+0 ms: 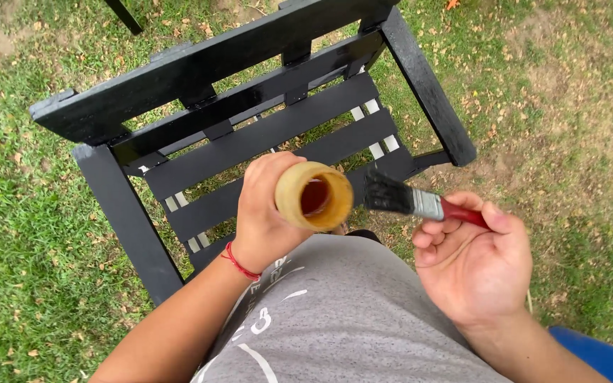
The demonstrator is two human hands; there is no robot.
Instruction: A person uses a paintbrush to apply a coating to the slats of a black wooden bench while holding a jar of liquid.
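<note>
My left hand (264, 213) grips a round tan container (315, 196) with its open mouth turned toward me; dark reddish liquid shows inside. My right hand (473, 262) holds a paintbrush (413, 202) by its red handle. The brush has a metal band and black bristles that sit just right of the container's rim. Below both hands stands a black-painted wooden chair (250, 135) with slatted seat and back, seen from above.
The chair stands on green grass (30, 269) with dry leaves and bare patches of soil at the right. A blue object (597, 354) shows at the lower right corner. My grey shirt fills the lower middle.
</note>
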